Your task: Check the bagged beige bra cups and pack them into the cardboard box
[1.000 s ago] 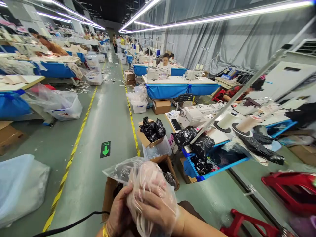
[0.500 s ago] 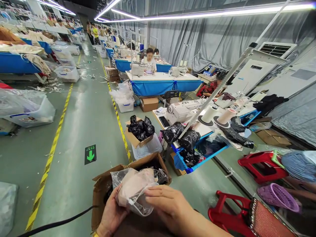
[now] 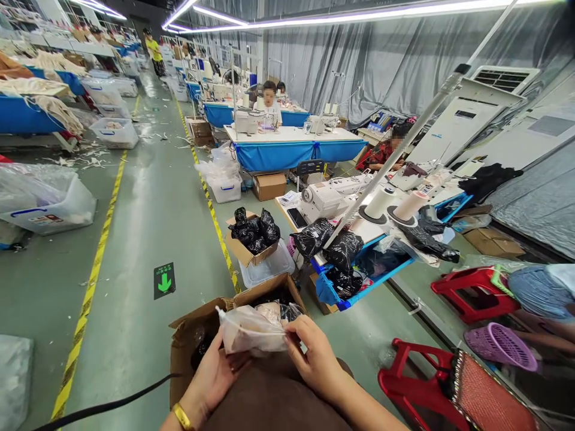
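Observation:
Between my hands is a clear plastic bag (image 3: pixel 251 334) with something pale beige inside, its white zip edge running across the top. My left hand (image 3: pixel 213 371) cups the bag's left end from below, thumb on the near side. On the right end, my right hand (image 3: pixel 317 358) pinches the bag's edge between thumb and fingers. Directly below and behind stands an open cardboard box (image 3: pixel 182 332). Black plastic parcels lie partly hidden inside it, and another pale bundle (image 3: pixel 269 311) shows just beyond the bag.
A smaller carton (image 3: pixel 256 258) of black parcels sits on a clear plastic bin (image 3: pixel 263 274). To the right stands a sewing table with a sewing machine (image 3: pixel 321 200) and thread cones. Red stools (image 3: pixel 413 374) and a purple basket (image 3: pixel 498 347) are at right. A person in yellow (image 3: pixel 153 51) stands in the aisle.
The bag has turned and tipped, so its zip edge now lies along the top. My right hand has shifted from flat over the bag to pinching its right end.

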`<state>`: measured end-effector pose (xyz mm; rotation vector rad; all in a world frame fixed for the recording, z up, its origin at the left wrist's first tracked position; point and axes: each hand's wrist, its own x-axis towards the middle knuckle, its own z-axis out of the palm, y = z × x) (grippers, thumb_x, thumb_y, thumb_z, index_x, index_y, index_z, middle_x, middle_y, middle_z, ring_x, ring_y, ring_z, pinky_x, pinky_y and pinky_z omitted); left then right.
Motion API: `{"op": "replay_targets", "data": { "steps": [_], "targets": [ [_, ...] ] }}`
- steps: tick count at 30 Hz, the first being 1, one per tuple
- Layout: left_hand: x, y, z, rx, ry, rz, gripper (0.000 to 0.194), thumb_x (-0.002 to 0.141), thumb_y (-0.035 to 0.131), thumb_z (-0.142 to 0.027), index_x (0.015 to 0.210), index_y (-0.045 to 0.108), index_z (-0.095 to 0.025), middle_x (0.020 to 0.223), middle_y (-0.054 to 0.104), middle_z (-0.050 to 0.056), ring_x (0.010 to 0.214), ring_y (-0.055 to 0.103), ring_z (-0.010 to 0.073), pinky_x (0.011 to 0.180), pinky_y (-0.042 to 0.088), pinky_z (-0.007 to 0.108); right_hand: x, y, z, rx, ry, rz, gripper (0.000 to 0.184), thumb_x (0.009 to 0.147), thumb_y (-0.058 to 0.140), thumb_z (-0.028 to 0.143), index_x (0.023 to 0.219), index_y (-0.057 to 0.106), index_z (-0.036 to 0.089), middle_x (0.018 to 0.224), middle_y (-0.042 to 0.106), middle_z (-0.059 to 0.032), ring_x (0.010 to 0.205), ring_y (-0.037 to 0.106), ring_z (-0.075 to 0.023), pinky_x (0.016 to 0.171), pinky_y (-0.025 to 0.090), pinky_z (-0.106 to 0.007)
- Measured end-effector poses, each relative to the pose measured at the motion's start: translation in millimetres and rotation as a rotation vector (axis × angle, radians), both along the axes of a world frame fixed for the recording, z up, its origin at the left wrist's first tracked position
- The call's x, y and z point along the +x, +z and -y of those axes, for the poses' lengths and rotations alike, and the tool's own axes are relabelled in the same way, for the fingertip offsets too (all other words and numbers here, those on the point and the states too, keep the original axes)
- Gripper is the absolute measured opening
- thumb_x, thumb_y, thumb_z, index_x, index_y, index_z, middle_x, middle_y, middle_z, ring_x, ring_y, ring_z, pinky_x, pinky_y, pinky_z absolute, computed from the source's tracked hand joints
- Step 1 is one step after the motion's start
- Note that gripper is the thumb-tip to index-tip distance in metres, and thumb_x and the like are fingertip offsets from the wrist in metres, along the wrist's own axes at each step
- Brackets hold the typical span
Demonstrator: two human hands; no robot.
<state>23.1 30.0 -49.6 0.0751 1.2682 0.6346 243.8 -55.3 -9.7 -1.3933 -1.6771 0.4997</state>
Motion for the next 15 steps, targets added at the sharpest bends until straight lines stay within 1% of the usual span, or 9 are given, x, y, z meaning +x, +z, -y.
{"op": "replay_targets", "data": {
  "steps": [1,2,4,6,8,10,12,13,15],
  "targets": [
    [-3,-3.1,0,0.028,-0.027,-0.086,0.057,0.095,0.061,-0.041,0.135,0.056,-0.001,0.128,0.064,0.031,0.119,0.066,0.0416,0.101,0.054,0.059,-1,2.4,-3,0.019,0.0,0.016,0.008,0.101,0.05,0.017,0.102,0.056,0.022,0.088,0.059,-0.0039,0.083,0.054,-0.0197,0.07,0.041,-0.028],
    [-5,-5.3,1,0.076,-0.037,-0.166,0.058,0.094,0.063,-0.042,0.138,0.054,-0.005,0.141,0.057,0.029,0.134,0.055,0.0402,0.113,0.045,0.059,-1,4.4,-5,0.028,0.009,0.031,0.008,0.1,0.05,0.016,0.101,0.055,0.023,0.087,0.058,-0.0036,0.082,0.053,-0.0197,0.07,0.04,-0.029],
    [-10,-6.7,1,0.329,-0.092,-0.346,0.058,0.091,0.069,-0.036,0.143,0.052,-0.018,0.157,0.045,0.017,0.149,0.039,0.03,0.126,0.029,0.05,-2,7.1,-9,0.032,0.038,0.055,0.009,0.099,0.05,0.015,0.1,0.055,0.022,0.087,0.058,-0.0037,0.081,0.052,-0.0194,0.069,0.04,-0.029],
    [-12,-4.1,0,0.773,-0.265,-0.552,0.059,0.091,0.069,-0.031,0.146,0.05,-0.027,0.162,0.041,0.008,0.15,0.036,0.0243,0.125,0.032,0.045,-4,8.5,-12,0.018,0.083,0.08,0.01,0.1,0.05,0.016,0.101,0.057,0.022,0.088,0.059,-0.0041,0.081,0.053,-0.0191,0.07,0.04,-0.029],
    [-12,1.3,-5,1.254,-0.49,-0.79,0.059,0.097,0.059,-0.029,0.153,0.042,-0.031,0.166,0.036,0.007,0.151,0.035,0.0263,0.122,0.037,0.051,-5,8.6,-13,0.001,0.141,0.118,0.011,0.102,0.05,0.018,0.102,0.06,0.022,0.089,0.061,-0.0046,0.082,0.054,-0.0191,0.07,0.04,-0.029],
    [-11,6.6,-14,1.582,-0.649,-0.967,0.059,0.103,0.046,-0.022,0.158,0.033,-0.035,0.17,0.029,0.006,0.156,0.026,0.0273,0.124,0.033,0.055,-3,6.3,-12,0.003,0.212,0.154,0.017,0.105,0.047,0.021,0.099,0.063,0.022,0.091,0.062,-0.0049,0.084,0.055,-0.019,0.07,0.041,-0.029],
    [-13,8.7,-25,1.752,-0.769,-1.016,0.053,0.103,0.044,-0.017,0.153,0.042,-0.035,0.165,0.04,0.006,0.154,0.032,0.0264,0.124,0.033,0.052,4,-0.4,-6,0.029,0.267,0.165,0.023,0.107,0.044,0.024,0.095,0.064,0.023,0.09,0.063,-0.0043,0.082,0.057,-0.0181,0.069,0.042,-0.028],
    [-16,8.0,-31,1.801,-0.828,-0.985,0.043,0.103,0.045,-0.018,0.142,0.054,-0.034,0.154,0.054,0.005,0.145,0.045,0.0249,0.119,0.04,0.048,9,-5.6,-3,0.05,0.262,0.154,0.026,0.107,0.043,0.026,0.091,0.065,0.023,0.087,0.063,-0.0037,0.08,0.058,-0.0172,0.068,0.044,-0.028],
    [-21,3.3,-41,1.694,-0.971,-0.889,0.02,0.103,0.049,-0.029,0.106,0.069,-0.028,0.113,0.074,0.004,0.109,0.067,0.0221,0.097,0.055,0.04,25,-18.5,3,-0.012,0.223,0.202,0.014,0.103,0.057,0.034,0.099,0.071,0.03,0.082,0.063,-0.002,0.074,0.062,-0.0174,0.062,0.047,-0.027]
  ]
}}
